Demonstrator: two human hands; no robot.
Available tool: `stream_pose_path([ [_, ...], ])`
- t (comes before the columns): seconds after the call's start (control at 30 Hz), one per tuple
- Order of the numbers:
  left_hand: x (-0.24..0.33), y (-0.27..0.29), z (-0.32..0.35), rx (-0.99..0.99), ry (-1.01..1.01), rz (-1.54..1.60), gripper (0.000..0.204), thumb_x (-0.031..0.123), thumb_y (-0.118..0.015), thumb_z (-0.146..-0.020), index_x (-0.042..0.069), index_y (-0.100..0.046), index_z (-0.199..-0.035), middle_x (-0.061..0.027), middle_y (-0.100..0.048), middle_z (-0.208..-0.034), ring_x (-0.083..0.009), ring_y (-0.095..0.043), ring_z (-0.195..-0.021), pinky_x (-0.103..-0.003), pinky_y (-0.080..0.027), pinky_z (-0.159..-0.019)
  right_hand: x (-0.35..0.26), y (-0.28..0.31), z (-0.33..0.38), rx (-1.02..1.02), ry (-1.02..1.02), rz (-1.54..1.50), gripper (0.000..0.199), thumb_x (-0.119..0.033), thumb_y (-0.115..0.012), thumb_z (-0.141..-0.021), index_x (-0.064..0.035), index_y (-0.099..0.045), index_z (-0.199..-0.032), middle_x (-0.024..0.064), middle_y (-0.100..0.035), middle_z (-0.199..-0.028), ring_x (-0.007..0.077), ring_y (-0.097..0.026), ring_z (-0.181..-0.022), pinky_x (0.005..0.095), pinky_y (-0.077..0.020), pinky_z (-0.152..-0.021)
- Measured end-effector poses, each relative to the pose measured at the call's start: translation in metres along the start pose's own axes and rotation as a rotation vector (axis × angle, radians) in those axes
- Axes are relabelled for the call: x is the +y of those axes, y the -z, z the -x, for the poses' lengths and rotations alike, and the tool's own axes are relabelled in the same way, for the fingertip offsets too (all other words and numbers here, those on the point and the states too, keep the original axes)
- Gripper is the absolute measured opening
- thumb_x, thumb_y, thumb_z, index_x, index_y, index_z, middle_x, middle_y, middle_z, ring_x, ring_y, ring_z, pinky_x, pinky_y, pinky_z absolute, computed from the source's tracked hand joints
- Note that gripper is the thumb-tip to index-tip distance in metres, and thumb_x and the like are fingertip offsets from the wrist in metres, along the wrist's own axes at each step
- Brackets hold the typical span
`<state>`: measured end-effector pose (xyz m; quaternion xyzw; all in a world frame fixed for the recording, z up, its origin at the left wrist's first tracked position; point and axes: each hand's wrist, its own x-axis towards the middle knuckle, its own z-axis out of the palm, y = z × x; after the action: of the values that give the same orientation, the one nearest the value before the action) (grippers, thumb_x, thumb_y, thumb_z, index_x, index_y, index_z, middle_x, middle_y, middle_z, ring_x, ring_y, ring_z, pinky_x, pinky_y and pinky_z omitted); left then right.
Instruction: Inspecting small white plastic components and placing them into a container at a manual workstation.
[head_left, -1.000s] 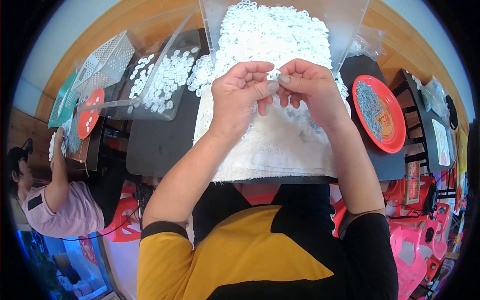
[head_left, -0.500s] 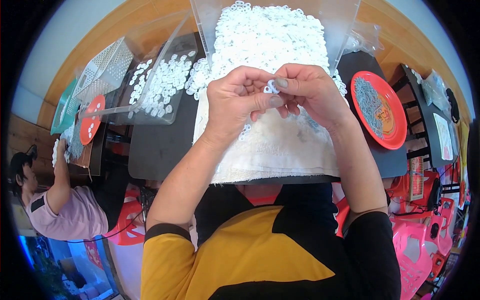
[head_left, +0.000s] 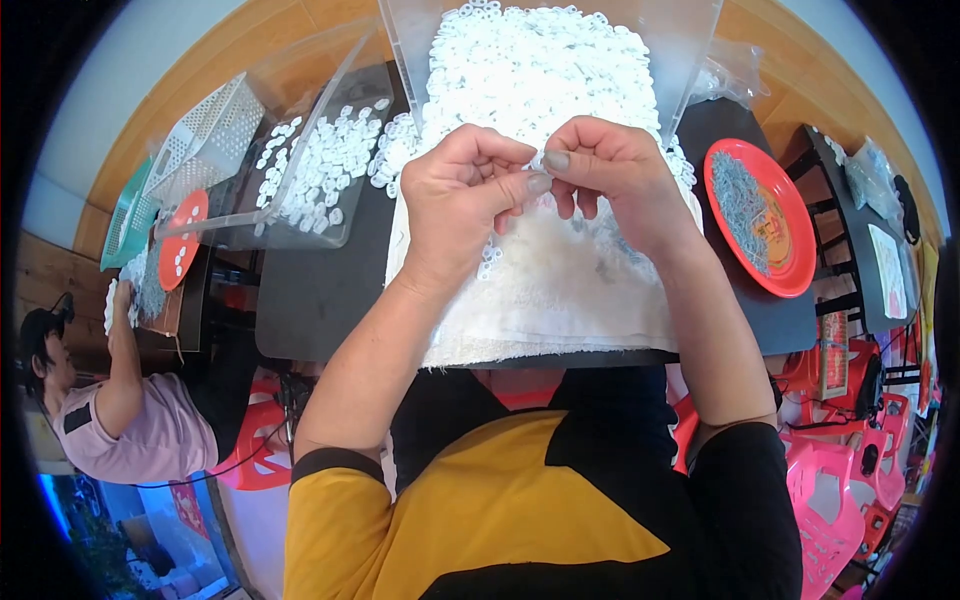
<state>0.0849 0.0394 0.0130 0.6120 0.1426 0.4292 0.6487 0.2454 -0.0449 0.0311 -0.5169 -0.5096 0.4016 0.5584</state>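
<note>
**Two hands pinching a small white piece over a towel**

The left hand (head_left: 465,205) and right hand (head_left: 610,175) are meeting above a white towel (head_left: 560,290), fingertips pressing together on a small white plastic piece (head_left: 537,161); its exact shape is hard to tell at this size. Behind them a clear bin (head_left: 680,50) is holding a heap of white pieces (head_left: 540,70). A red plate (head_left: 790,270) is lying to the right, and another person (head_left: 130,420) is working at the far left.
</note>
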Motion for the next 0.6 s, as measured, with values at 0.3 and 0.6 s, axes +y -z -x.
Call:
stream_pose_path([
  [0.3,0.000,-0.002,0.001,0.003,-0.050,-0.036,0.021,-0.006,-0.074,-0.076,-0.003,-0.064,-0.094,-0.0049,-0.063,-0.074,-0.0054,-0.055,-0.058,-0.018,-0.041,-0.045,0.000,0.002,0.000,-0.059,-0.025,-0.034,0.021,-0.026,-0.061,-0.092,-0.0063,-0.063,-0.084,-0.0003,-0.061,-0.068,0.0067,-0.057,-0.058,0.0181,-0.0376,-0.051],
  [0.6,-0.002,0.000,0.001,-0.140,-0.091,-0.073,0.031,-0.008,-0.076,-0.073,-0.004,-0.065,-0.102,-0.0054,-0.065,-0.081,-0.0050,-0.056,-0.061,-0.017,-0.043,-0.047,-0.003,0.011,0.001,-0.136,-0.024,0.004,0.021,-0.026,-0.064,-0.091,-0.0059,-0.064,-0.085,0.0000,-0.061,-0.066,0.0081,-0.058,-0.057,0.0187,-0.0381,-0.049],
])
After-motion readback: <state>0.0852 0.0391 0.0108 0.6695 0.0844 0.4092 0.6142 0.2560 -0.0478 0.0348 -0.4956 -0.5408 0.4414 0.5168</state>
